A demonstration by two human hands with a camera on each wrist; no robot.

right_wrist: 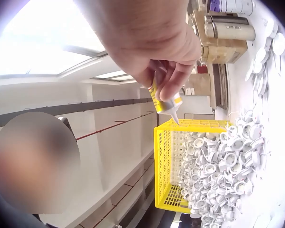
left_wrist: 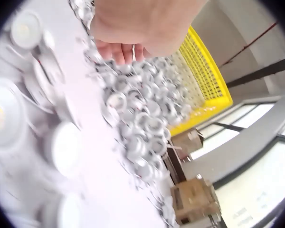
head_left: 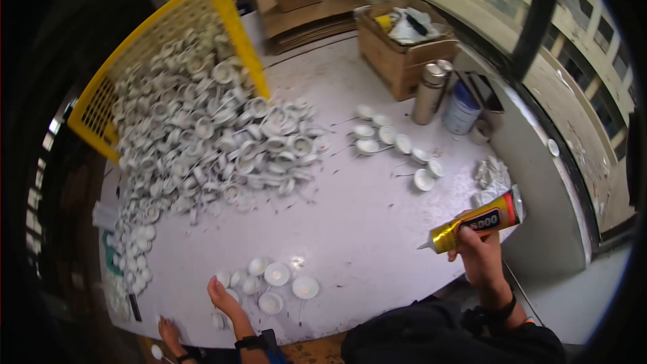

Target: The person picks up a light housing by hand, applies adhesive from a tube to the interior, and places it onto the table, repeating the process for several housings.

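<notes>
My right hand (head_left: 480, 253) grips a gold, black and red glue tube (head_left: 478, 221) above the table's right side. Its thin nozzle points left, its crimped end to the upper right. In the right wrist view, curled fingers wrap the tube (right_wrist: 165, 102). My left hand (head_left: 226, 298), with a dark strap at the wrist, is over the near edge beside several round white lamps (head_left: 276, 274) with thin wires. Its fingers (left_wrist: 121, 53) are loosely bent in the left wrist view, and nothing shows in them. Some lamps (left_wrist: 61, 147) appear close to that camera.
A yellow basket (head_left: 236, 34) lies tipped, with a big heap of white lamp parts (head_left: 222, 135) spilling out. More lamps (head_left: 385, 135) stand toward the back right. Nearby are a cardboard box (head_left: 397, 61), metal flask (head_left: 427, 98) and blue-white can (head_left: 461, 109). Another hand (head_left: 168, 331) is at lower left.
</notes>
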